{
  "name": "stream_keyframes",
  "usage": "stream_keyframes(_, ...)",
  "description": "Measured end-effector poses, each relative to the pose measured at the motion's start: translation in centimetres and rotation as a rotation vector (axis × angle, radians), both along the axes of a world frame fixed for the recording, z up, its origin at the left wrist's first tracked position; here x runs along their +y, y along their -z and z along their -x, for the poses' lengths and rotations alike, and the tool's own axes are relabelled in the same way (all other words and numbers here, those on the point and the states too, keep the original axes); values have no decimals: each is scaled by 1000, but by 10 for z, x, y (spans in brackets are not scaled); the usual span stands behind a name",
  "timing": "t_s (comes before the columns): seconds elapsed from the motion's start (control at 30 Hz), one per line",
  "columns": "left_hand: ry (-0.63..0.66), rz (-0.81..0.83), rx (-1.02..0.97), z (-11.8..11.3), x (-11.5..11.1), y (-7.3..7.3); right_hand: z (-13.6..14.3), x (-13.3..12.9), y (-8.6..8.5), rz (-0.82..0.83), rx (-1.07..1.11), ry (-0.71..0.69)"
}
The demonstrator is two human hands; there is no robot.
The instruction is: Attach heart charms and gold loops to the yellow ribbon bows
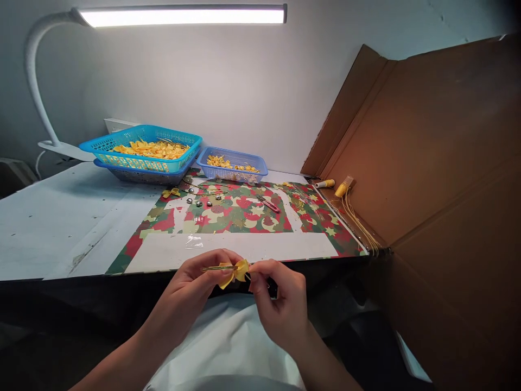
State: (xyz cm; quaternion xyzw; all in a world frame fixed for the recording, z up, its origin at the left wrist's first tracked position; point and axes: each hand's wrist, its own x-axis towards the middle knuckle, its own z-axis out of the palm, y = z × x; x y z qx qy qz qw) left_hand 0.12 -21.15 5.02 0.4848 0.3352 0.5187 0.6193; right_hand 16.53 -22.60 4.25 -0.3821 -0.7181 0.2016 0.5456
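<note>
A small yellow ribbon bow (241, 269) is held just in front of the table edge, above my lap. My left hand (191, 285) pinches its left side between thumb and fingers. A thin gold cord (215, 267), doubled into a narrow loop, lies along the left fingers and reaches the bow's middle. At the bow's right edge my right hand (283, 298) is closed, thumb against index finger, on a thin strand that shows only in part. The fingertips hide the strand's exact path and part of the bow.
A turquoise basket (140, 163) of yellow bows rests on a blue one at back left, beside a smaller blue basket (232, 175). Small silver bells (199, 204), a loose bow (171, 193) and a red cutter (268, 204) lie on the patterned sheet. Cardboard (439, 141) walls the right side.
</note>
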Motion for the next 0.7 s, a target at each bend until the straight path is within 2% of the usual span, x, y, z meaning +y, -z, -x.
stream_keyframes(0.17,-7,-7,2,-2,2,-2,2,1,-1,-19,-22,22)
stream_keyframes(0.43,-48,71,-47,-4,3,0,3,3,1,47,31,25)
stream_keyframes(0.7,-75,35,-41,-3,9,2,5,11,-2,67,5,29)
